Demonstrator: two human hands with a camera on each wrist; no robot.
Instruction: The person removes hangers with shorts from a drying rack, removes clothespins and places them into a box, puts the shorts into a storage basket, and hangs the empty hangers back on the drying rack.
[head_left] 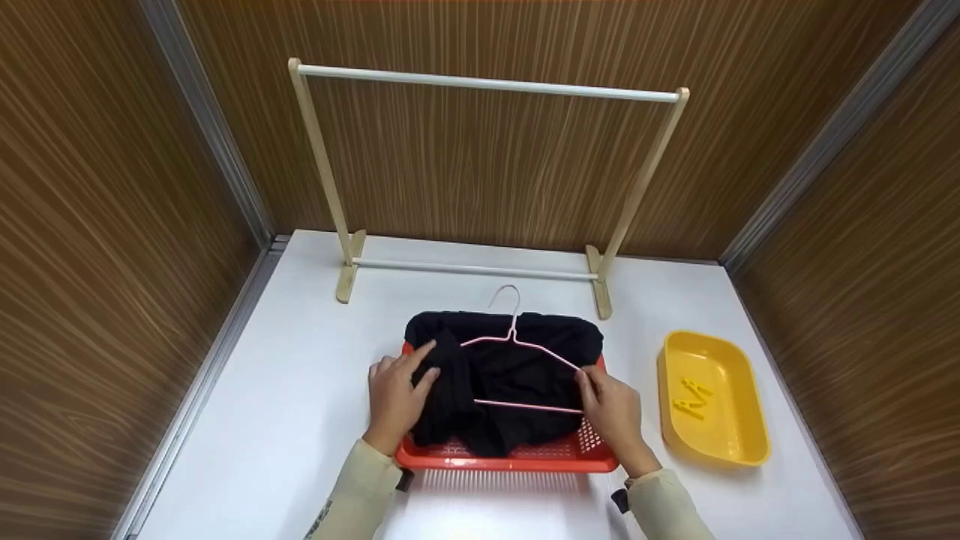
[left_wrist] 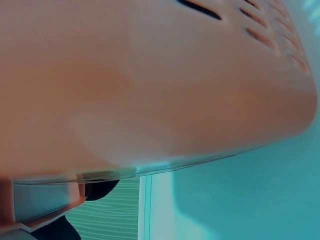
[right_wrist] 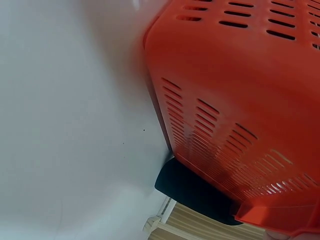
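In the head view a black garment [head_left: 525, 375] lies bunched in a red slotted basket [head_left: 517, 463], part of it draped over the far rim. My right hand [head_left: 615, 412] grips the right end of a pink hanger [head_left: 551, 352], its hook pointing away from me. The hanger's left end disappears under a fold of the garment. At that fold my left hand [head_left: 397, 394] holds the cloth with thumb and fingers, some of them hidden. Both wrist views mostly show the basket's outer wall [right_wrist: 225, 90]; the hands' grips are out of sight there.
Behind the basket stands a wooden rack with a white top rail [head_left: 487, 82] and a lower bar [head_left: 472, 268]. A yellow tray [head_left: 731, 405] holding small yellow pieces [head_left: 694, 397] is to the right. Brown wood-grain walls [head_left: 480, 172] enclose the white table [head_left: 300, 390].
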